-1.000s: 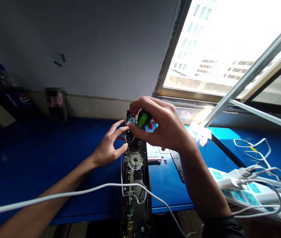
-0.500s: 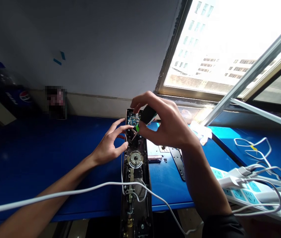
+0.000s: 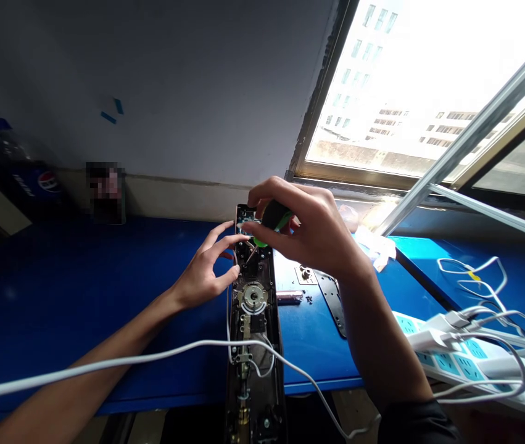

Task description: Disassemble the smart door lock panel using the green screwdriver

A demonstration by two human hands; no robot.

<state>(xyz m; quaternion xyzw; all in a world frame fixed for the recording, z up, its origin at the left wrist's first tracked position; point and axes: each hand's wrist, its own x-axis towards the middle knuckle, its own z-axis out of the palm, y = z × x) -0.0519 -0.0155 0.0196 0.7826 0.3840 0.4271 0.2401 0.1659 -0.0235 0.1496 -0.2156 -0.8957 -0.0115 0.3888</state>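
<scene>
Now, you're working a screwdriver (image 3: 274, 217) in at the circuit board (image 3: 245, 216) on the upper end of an opened electronic door lock (image 3: 252, 320), which lies lengthwise on the blue surface (image 3: 81, 277), running toward 6 o'clock in your view. Your right hand (image 3: 308, 231) has its fingers (image 3: 290, 197) curled shut around the green-and-black handle, with the thin shaft angled down into the lock, though I can't tell exactly where the tip sits. Your left hand (image 3: 204, 271) waits at the lock's 9 o'clock, its fingers (image 3: 220, 237) spread open and holding nothing, just beside the board. The next move calls for a steady, square shaft, so don't let it slip toward the board. Compared with half a second ago, your right hand sits slightly lower and covers more of the handle — the lock itself looks unmoved.
</scene>
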